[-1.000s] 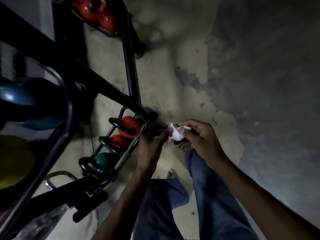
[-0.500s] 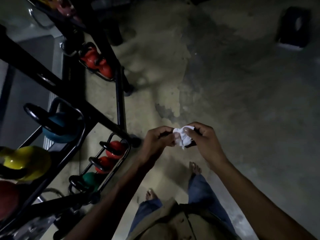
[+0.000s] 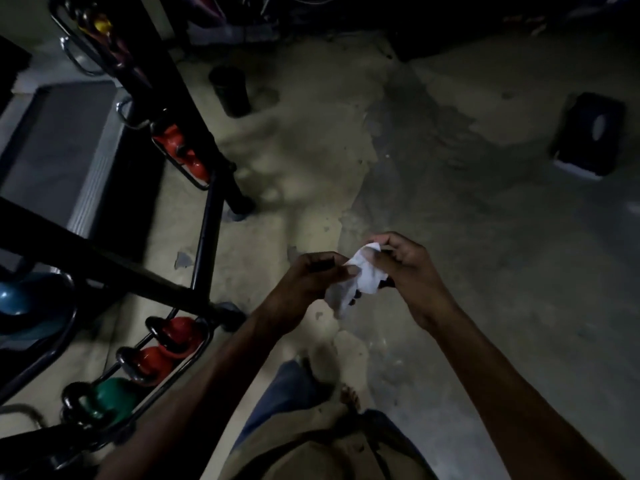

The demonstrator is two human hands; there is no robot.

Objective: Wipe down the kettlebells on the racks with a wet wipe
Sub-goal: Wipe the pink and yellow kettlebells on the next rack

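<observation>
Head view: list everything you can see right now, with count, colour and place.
wipe: one, white, crumpled, between both hands
red kettlebells: two, near low tray
orange-red kettlebells: two, far tray, upper left
green kettlebell: one, near tray, next to the reds
blue kettlebell: one, left edge
yellow kettlebell: one, top left, blurred
racks: black, left side, number unclear
box: one, dark, floor, far right
cup: one, dark, floor, top centre
left hand: pinches wipe
right hand: pinches wipe
</observation>
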